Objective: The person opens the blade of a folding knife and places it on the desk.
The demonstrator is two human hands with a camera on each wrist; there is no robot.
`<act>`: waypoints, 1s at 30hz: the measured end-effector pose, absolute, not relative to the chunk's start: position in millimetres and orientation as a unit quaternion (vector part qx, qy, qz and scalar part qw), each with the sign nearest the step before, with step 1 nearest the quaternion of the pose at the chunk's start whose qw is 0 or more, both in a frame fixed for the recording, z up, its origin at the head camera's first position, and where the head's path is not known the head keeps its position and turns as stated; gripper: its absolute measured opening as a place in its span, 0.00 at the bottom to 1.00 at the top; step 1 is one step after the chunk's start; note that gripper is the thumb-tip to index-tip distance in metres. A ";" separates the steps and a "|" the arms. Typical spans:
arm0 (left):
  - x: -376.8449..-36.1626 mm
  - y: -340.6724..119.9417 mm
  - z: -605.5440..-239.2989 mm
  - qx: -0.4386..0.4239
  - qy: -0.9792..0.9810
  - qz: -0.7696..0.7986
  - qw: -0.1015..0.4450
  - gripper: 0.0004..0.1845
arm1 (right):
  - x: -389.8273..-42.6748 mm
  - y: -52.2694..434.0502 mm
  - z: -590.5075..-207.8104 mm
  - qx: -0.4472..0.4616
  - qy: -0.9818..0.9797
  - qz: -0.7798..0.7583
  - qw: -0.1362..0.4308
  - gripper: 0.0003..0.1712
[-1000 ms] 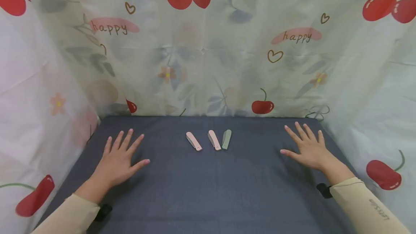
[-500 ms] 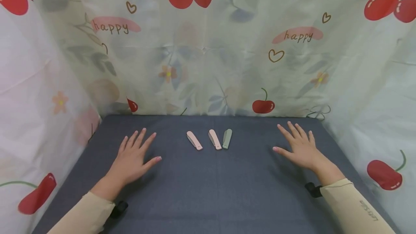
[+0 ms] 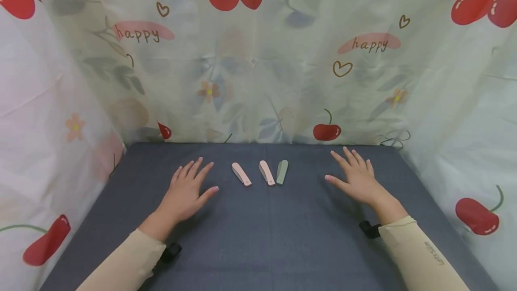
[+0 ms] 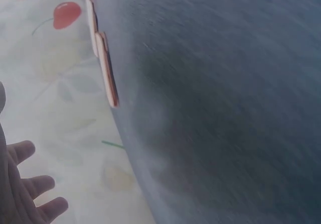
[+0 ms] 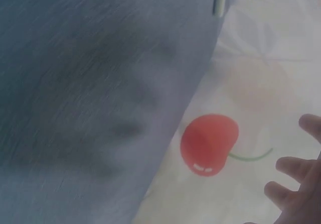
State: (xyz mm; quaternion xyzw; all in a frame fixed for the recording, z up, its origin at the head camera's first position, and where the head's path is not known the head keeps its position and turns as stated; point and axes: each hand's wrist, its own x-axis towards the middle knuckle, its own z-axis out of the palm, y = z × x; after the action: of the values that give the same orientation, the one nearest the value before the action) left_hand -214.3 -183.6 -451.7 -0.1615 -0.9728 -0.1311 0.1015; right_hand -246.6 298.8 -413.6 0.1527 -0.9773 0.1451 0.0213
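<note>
Three small flat folded tools lie in a row at the back middle of the dark blue table: a pink one on the left, a second pink one, and a grey-green one. My left hand hovers flat with spread fingers just left of the first pink tool, holding nothing. To the right of the green tool my right hand is spread the same way, also empty. In the left wrist view the pink tools show edge-on, with my fingertips at the lower left. Right fingertips appear in the right wrist view.
A cherry-print cloth hangs close around the back and both sides of the table. The green tool's end shows at the table's far edge in the right wrist view.
Both hands have slid inward toward the row of tools, the left moving right and forward, the right moving left. The tools have stayed put.
</note>
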 end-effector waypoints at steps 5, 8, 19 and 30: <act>-222.0 -167.0 -447.9 -0.161 -0.972 -0.144 0.090 0.40 | -255.5 283.8 -414.8 0.156 -0.974 0.163 0.022 0.49; -226.7 -159.7 -446.8 -0.161 -0.972 -0.150 0.086 0.40 | -260.3 275.2 -412.7 0.161 -0.972 0.168 0.021 0.48; -240.0 -134.0 -447.1 -0.172 -0.968 -0.163 0.078 0.37 | -278.2 255.8 -413.4 0.156 -0.967 0.202 -0.001 0.47; -251.6 -99.4 -453.0 -0.184 -0.967 -0.166 0.062 0.36 | -302.5 231.6 -425.1 0.158 -0.960 0.228 -0.021 0.42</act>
State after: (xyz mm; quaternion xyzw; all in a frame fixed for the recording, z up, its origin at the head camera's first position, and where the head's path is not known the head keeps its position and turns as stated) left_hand -251.6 -99.4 -453.0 -0.1843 -0.9668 -0.1659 0.0620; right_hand -302.5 231.6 -425.1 0.1580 -0.9605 0.2282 -0.0213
